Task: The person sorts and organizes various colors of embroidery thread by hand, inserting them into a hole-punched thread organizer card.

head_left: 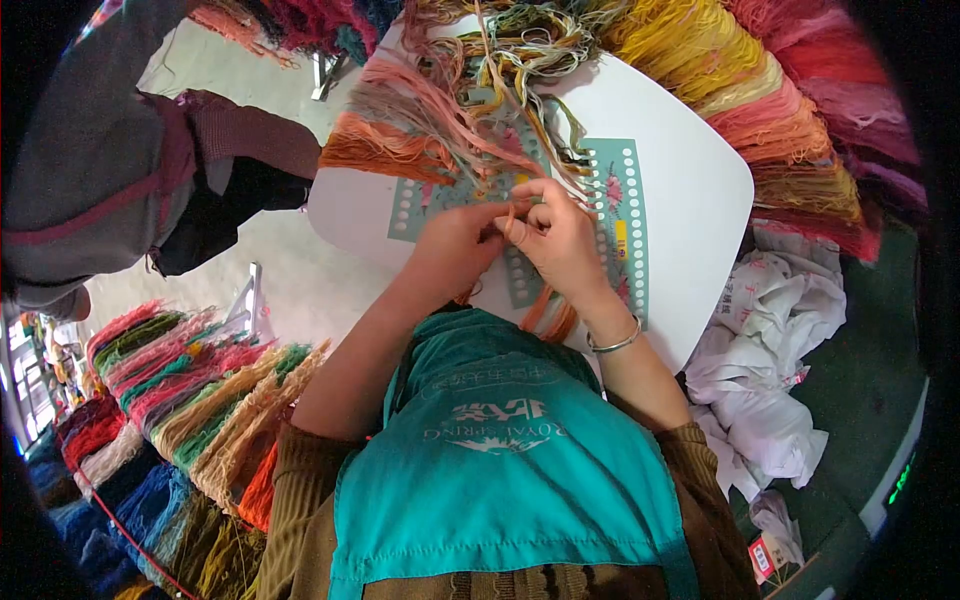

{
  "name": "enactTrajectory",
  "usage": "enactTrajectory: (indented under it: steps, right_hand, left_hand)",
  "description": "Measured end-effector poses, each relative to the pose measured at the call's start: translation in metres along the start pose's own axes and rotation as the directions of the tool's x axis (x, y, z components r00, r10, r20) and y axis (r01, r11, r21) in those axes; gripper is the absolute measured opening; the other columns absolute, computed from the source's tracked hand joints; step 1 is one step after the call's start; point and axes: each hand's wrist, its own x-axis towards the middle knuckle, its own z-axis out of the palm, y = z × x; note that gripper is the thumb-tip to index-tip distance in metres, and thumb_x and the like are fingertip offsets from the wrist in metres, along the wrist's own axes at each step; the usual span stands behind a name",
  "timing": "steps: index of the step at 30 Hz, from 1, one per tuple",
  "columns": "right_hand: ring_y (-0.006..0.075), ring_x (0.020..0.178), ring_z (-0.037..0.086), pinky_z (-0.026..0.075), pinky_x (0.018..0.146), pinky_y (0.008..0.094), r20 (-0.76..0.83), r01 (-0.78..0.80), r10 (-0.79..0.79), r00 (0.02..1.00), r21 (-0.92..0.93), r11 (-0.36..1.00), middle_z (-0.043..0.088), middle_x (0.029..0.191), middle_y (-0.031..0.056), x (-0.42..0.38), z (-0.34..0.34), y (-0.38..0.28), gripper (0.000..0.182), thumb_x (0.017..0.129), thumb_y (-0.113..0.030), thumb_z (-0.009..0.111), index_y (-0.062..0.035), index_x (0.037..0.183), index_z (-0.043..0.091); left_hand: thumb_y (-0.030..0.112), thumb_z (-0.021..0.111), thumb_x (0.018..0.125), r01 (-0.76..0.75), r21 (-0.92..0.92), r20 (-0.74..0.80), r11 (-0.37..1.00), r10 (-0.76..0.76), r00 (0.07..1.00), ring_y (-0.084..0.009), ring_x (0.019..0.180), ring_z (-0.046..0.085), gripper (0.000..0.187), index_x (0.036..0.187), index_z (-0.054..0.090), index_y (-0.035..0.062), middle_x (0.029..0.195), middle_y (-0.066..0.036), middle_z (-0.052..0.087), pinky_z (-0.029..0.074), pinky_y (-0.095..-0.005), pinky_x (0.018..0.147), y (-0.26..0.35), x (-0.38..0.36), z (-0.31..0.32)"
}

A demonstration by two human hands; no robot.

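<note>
My left hand (pixel 458 248) and my right hand (pixel 556 238) meet over a white table, both with fingers closed in a pinch. A short bit of orange embroidery thread (pixel 511 214) shows between the fingertips. More orange strands (pixel 550 316) hang below my right hand, toward the apron. Under and beside the hands lie green thread cards (pixel 628 180) with rows of white holes along the edges and printed flowers. Just beyond the hands, pink thread (pixel 455 95) drapes across the cards. My fingers hide the exact grip.
Orange skeins (pixel 385 145) and a tangle of green-grey thread (pixel 545 50) lie on the white table (pixel 690 190). Yellow and red bundles (pixel 740 80) crowd the far right. White bags (pixel 765 370) sit at right, colourful skeins (pixel 200 390) at lower left. Another person (pixel 90 170) stands left.
</note>
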Motion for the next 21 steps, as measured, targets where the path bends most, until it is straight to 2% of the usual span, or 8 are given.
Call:
enactTrajectory:
  steps: [2, 6, 7, 8, 10, 12, 15, 21]
  right_hand:
    - [0.025, 0.058, 0.063, 0.047, 0.054, 0.0367, 0.017, -0.014, 0.013, 1.0, 0.026, 1.0, 0.062, 0.062, 0.0089, -0.001, 0.001, 0.001, 0.045, 0.086, -0.042, 0.073, -0.0042, 0.103, 0.057]
    - [0.0277, 0.061, 0.066, 0.049, 0.056, 0.0388, -0.098, 0.049, -0.055, 0.994, -0.069, 0.996, 0.063, 0.063, 0.0103, -0.001, 0.01, 0.004, 0.044, 0.085, -0.038, 0.073, -0.0046, 0.108, 0.057]
    - [0.0287, 0.063, 0.067, 0.05, 0.057, 0.0396, -0.086, 0.02, -0.029, 0.996, -0.104, 0.994, 0.064, 0.063, 0.0106, -0.002, 0.011, 0.003, 0.043, 0.084, -0.035, 0.073, -0.0049, 0.111, 0.056]
    - [0.0287, 0.063, 0.067, 0.05, 0.057, 0.0396, -0.088, 0.019, -0.029, 0.996, -0.103, 0.995, 0.064, 0.063, 0.0106, -0.004, 0.012, 0.004, 0.043, 0.084, -0.035, 0.073, -0.0049, 0.111, 0.056]
    - [0.0309, 0.067, 0.068, 0.051, 0.058, 0.0429, -0.071, 0.039, -0.05, 0.996, -0.147, 0.988, 0.066, 0.068, 0.0115, -0.007, 0.013, 0.007, 0.044, 0.082, -0.029, 0.073, -0.0063, 0.115, 0.054]
    - [0.0322, 0.069, 0.068, 0.052, 0.058, 0.045, -0.05, 0.067, -0.083, 0.995, -0.265, 0.962, 0.067, 0.074, 0.0128, -0.01, 0.014, 0.0, 0.048, 0.081, -0.028, 0.073, -0.007, 0.119, 0.053]
    - [0.0346, 0.069, 0.067, 0.052, 0.059, 0.0472, -0.025, 0.113, -0.139, 0.99, -0.451, 0.885, 0.069, 0.081, 0.015, -0.013, 0.022, -0.006, 0.056, 0.08, -0.028, 0.073, -0.0078, 0.127, 0.049]
    - [0.0375, 0.073, 0.067, 0.052, 0.062, 0.0505, -0.015, 0.022, -0.035, 0.999, -0.513, 0.858, 0.069, 0.093, 0.0193, -0.011, 0.021, -0.007, 0.071, 0.078, -0.033, 0.075, -0.0107, 0.137, 0.044]
  left_hand:
    - [0.017, 0.062, 0.089, -0.103, 0.272, 0.004, 0.957, 0.106, 0.994, -0.0179, 0.066, 0.065, 0.017, 0.096, 0.064, 0.001, 0.073, -0.015, 0.065, 0.05, -0.0356, 0.059, 0.003, 0.001, 0.0]
    - [0.012, 0.058, 0.094, -0.036, 0.06, -0.019, 0.998, 0.037, 0.999, -0.0172, 0.064, 0.059, 0.018, 0.104, 0.066, -0.0005, 0.075, -0.006, 0.063, 0.049, -0.0313, 0.059, -0.002, -0.004, -0.007]
    - [0.015, 0.057, 0.095, 0.225, -0.549, 0.102, 0.805, -0.202, 0.974, -0.0129, 0.059, 0.05, 0.019, 0.106, 0.065, 0.0009, 0.07, -0.003, 0.054, 0.042, -0.0272, 0.053, -0.008, -0.012, -0.02]
    - [0.018, 0.057, 0.096, 0.413, -0.881, 0.337, 0.23, -0.306, 0.89, -0.0086, 0.054, 0.042, 0.02, 0.107, 0.064, 0.0023, 0.066, 0.001, 0.046, 0.036, -0.023, 0.047, -0.013, -0.021, -0.036]
    - [0.022, 0.055, 0.098, 0.274, -0.959, 0.238, 0.077, -0.309, 0.921, -0.0046, 0.052, 0.028, 0.021, 0.108, 0.06, 0.0053, 0.064, 0.005, 0.03, 0.023, -0.0192, 0.042, -0.018, -0.056, -0.073]
    - [0.021, 0.051, 0.099, 0.065, -0.991, -0.003, 0.116, -0.51, 0.86, -0.006, 0.049, 0.028, 0.014, 0.092, 0.053, 0.0089, 0.063, 0.005, 0.032, 0.023, -0.0205, 0.038, -0.005, -0.096, -0.114]
    - [0.02, 0.044, 0.103, -0.144, -0.956, -0.252, 0.257, -0.461, 0.851, -0.0084, 0.049, 0.029, 0.021, 0.09, 0.051, 0.0044, 0.064, 0.001, 0.032, 0.024, -0.023, 0.039, 0.001, -0.158, -0.167]
    - [0.023, 0.047, 0.103, -0.26, -0.964, -0.26, 0.052, -0.381, 0.887, -0.008, 0.052, 0.025, 0.023, 0.089, 0.053, 0.0058, 0.066, 0.004, 0.03, 0.021, -0.0234, 0.046, 0.011, -0.199, -0.165]
